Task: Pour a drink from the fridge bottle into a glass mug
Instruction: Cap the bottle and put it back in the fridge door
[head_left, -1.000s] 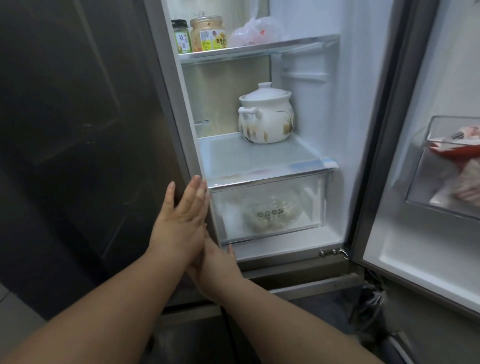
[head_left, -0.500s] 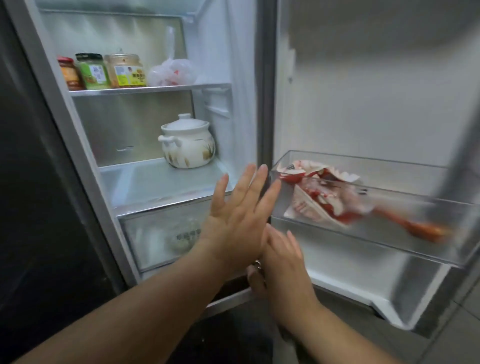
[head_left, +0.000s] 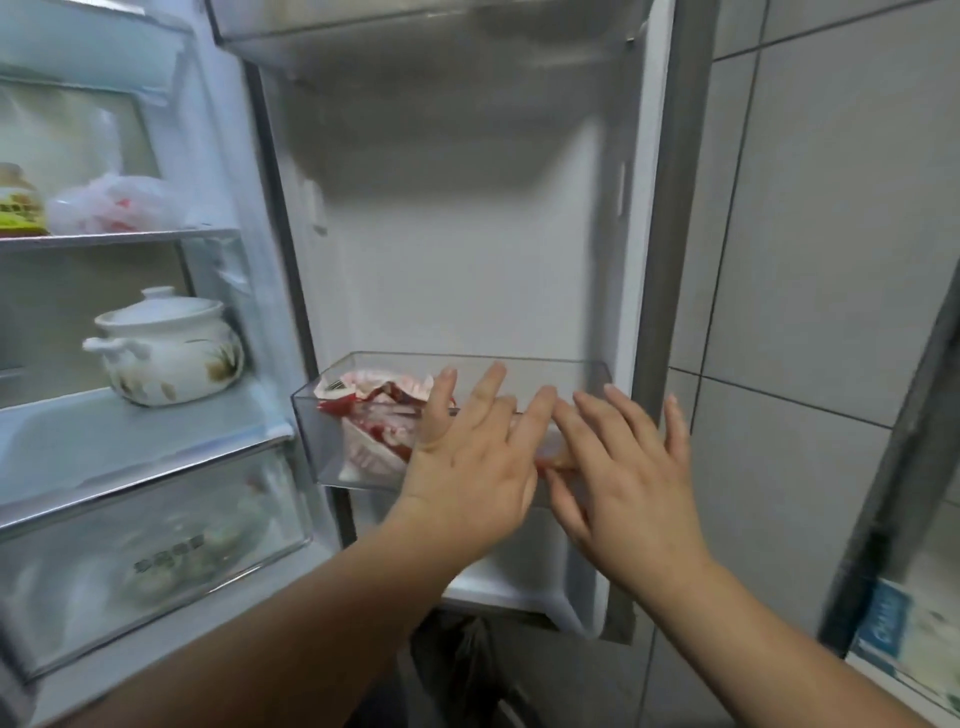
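Entry: clear plastic door bin (head_left: 322, 441), centre of frame, holding crumpled red-and-white packets (head_left: 379, 410). Hands: the left hand (head_left: 467, 467) and right hand (head_left: 628, 483) are flat, fingers spread, gripping nothing, side by side before the bin's front wall. Neither the fridge bottle nor the glass mug is in view. Risks, as judged: rummaging may drag packets over the rim, or the search may miss the bottle.

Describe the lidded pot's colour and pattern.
Lidded pot: white with brownish leaf motifs; head view.

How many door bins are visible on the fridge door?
2. Lower bin partway down the open door, holding red-and-white packets; upper bin at the frame's top, cropped. More may be out of frame.
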